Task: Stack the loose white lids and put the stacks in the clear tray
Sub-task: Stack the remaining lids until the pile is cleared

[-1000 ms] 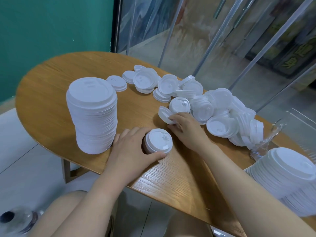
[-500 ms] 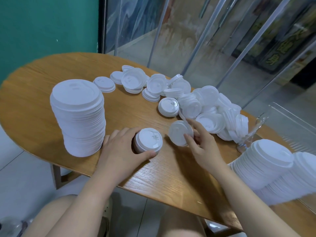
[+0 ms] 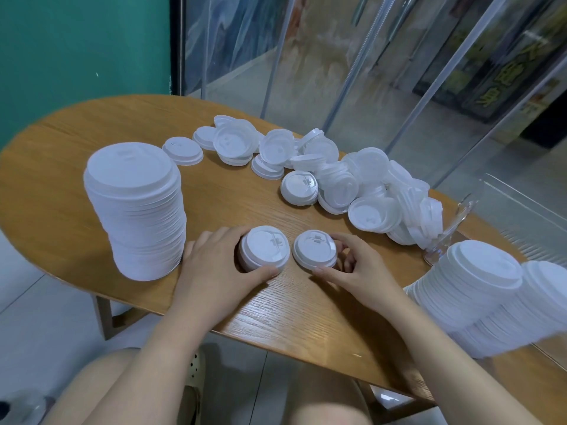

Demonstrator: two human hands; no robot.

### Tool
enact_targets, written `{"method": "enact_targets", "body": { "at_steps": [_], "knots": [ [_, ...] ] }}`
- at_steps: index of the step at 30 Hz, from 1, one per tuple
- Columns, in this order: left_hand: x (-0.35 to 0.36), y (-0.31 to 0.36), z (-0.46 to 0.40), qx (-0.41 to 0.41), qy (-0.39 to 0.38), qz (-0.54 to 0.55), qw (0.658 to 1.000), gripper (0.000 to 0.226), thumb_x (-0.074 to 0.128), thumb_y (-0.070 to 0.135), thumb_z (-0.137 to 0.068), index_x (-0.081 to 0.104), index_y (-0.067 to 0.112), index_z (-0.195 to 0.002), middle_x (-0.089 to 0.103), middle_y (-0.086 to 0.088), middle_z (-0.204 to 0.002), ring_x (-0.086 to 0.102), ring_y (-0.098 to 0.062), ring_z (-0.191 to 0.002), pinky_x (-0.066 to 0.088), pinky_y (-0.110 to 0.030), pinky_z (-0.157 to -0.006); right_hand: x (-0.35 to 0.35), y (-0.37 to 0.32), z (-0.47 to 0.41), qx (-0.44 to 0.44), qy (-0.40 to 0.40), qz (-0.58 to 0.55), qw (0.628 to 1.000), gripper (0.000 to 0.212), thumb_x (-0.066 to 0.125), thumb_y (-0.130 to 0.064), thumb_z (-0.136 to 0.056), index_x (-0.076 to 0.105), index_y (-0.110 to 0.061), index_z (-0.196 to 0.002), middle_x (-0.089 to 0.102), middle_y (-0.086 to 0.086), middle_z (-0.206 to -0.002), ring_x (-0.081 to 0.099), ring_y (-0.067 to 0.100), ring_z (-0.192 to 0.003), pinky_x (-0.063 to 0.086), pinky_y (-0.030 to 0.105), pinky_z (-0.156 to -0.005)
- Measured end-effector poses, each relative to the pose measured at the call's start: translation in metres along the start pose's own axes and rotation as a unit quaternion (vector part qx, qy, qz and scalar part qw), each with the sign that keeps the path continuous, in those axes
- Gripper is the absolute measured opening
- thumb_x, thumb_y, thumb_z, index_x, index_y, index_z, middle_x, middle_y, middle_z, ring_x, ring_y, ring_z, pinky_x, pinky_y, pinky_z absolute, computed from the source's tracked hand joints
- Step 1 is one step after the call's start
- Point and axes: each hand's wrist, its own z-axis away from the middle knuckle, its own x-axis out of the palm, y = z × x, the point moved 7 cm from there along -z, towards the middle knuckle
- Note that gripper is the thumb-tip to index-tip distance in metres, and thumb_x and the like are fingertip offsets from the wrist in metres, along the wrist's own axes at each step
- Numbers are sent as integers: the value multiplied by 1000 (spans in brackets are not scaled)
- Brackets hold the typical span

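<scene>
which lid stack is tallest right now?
The upright tall stack on the table's left, beside the left hand. The short stack in that hand is only a few lids; the tray stacks lie tilted.

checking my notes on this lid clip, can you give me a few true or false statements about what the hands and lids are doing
1. The left hand grips a short stack of lids. True.
2. The right hand is empty. False: it holds a single lid.
3. The tall stack stands left of the left hand. True.
4. The loose lids lie on the floor. False: they lie on the table.
5. The single lid already sits on the short stack. False: it is beside it.
</scene>
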Motion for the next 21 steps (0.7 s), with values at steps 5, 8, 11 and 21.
{"method": "enact_targets", "body": {
  "at_steps": [5,8,11,21],
  "knots": [
    [1,0,-1,0,-1,5,1000,81,67,80,-65,52,45,-137,53,27,-123,41,-7,-118,26,-31,-102,1,-3,0,-9,-9,38,999,63,88,-55,-69,54,-52,-122,54,-16,-104,53,-11,-83,37,11,-71],
    [0,-1,-1,1,-1,7,1000,85,65,85,-61,52,45,-136,52,28,-120,41,-7,-117,25,-31,-99,4,1,0,6,-2,35,999,89,81,-72,-58,53,-42,-137,49,-17,-117,53,-9,-81,38,15,-76],
    [0,0,-1,-2,1,-2,1000,84,74,79,-64,50,44,-136,52,28,-123,41,-7,-119,25,-30,-101,7,1,0,7,-4,39,999,106,79,-80,-54,50,-36,-146,44,-22,-129,50,-7,-83,41,19,-81],
    [-1,0,0,5,-3,-19,1000,76,77,74,-64,53,45,-130,53,27,-119,41,-6,-115,25,-29,-95,-2,-7,-5,-2,60,67,996,67,82,-60,-75,57,-30,-130,54,-18,-105,54,3,-77,39,14,-72]
  ]
}}
